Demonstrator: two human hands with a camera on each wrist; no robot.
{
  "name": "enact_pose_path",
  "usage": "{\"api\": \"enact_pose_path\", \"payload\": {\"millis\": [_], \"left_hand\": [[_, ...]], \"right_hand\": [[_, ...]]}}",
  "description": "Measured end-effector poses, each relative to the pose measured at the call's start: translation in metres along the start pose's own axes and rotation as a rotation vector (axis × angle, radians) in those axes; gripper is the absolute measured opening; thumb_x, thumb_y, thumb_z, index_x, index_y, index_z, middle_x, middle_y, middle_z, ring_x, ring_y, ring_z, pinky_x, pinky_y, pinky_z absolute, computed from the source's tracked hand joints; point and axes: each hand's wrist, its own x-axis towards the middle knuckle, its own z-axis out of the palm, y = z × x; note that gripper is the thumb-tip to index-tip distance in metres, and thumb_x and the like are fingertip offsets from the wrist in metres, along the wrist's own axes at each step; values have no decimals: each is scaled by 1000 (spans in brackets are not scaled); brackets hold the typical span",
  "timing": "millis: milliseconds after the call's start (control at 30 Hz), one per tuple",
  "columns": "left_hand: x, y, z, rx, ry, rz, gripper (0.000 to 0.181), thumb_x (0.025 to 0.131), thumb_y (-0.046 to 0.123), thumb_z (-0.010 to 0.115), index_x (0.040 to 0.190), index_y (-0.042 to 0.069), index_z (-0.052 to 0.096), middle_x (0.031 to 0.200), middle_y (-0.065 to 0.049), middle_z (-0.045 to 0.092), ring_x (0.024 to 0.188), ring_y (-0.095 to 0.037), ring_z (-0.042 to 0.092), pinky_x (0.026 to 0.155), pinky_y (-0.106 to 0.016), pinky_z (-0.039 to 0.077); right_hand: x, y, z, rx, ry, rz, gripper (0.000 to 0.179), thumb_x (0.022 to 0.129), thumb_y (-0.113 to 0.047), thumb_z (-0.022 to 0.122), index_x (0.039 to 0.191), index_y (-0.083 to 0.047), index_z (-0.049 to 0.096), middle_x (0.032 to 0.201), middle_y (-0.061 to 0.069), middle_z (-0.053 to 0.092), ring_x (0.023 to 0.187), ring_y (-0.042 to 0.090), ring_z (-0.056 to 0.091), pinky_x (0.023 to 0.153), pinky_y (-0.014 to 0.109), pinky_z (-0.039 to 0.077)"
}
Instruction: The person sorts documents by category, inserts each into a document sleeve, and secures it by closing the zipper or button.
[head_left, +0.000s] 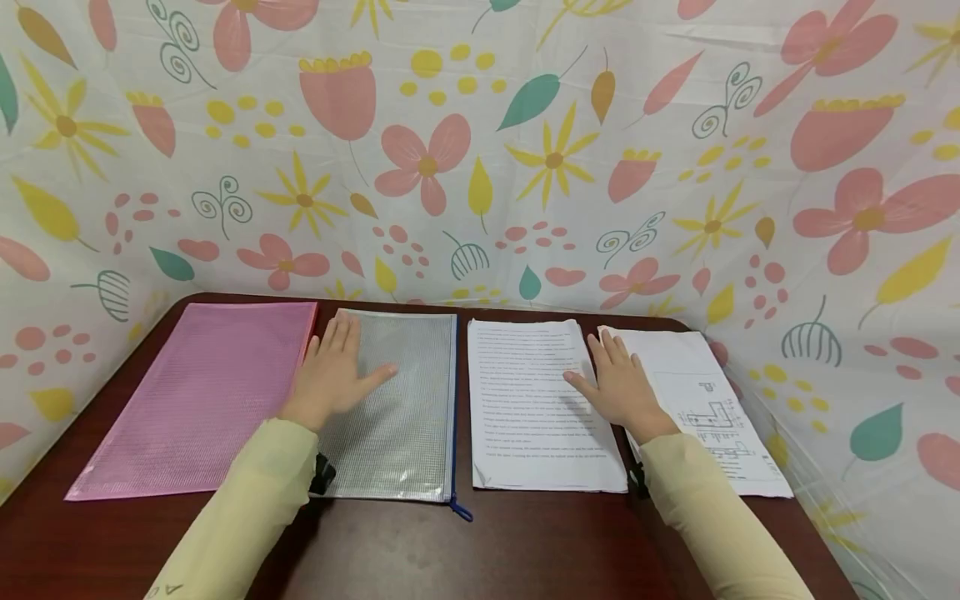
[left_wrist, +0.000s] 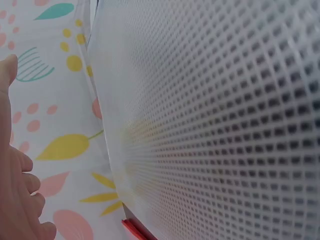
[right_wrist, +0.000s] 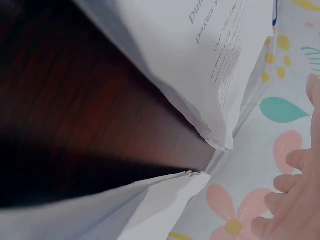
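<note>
Here, left hand [head_left: 331, 375] and right hand [head_left: 622, 388] hover, 2 thumbs spread.

Looked like a desk nook, not placeable as home or office; was backed by a flower-printed cloth [head_left: 480, 133], furnished with a dark table [head_left: 420, 550], laid with 2 mesh folders [head_left: 408, 400] and 2 printed paper stacks [head_left: 521, 408].
</note>
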Motion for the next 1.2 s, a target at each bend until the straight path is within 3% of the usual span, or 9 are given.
{"api": "enact_pose_path", "payload": {"millis": [367,700,1100,1200], "left_hand": [[0,17,4,-34,-3,-8,105,86,71,40,149,-4,2,157,-24,0,144,-43,-3,115,-59,8],[2,37,18,-28,-30,-84,115,79,83,29,150,-3,3,156,-26,6,142,-47,11,112,-59,19],[1,67,26,-89,-106,-179,105,84,68,48,150,-2,7,153,-28,16,137,-51,22,107,-60,28],[3,76,28,-98,-126,-173,100,84,64,53,149,-3,16,151,-28,25,134,-49,30,104,-60,34]], "right_hand": [[-3,-5,-1,76,-12,21,91,91,-60,46,149,2,16,153,29,16,140,47,17,111,60,20],[-5,-11,3,209,-115,134,98,88,-62,49,150,2,8,149,34,22,134,50,27,106,61,29],[0,-17,7,253,-175,229,102,85,-49,64,148,8,7,145,38,26,132,51,32,105,58,34],[1,-18,8,258,-181,245,104,83,-45,68,147,10,7,142,39,30,129,50,37,103,57,37]]}}
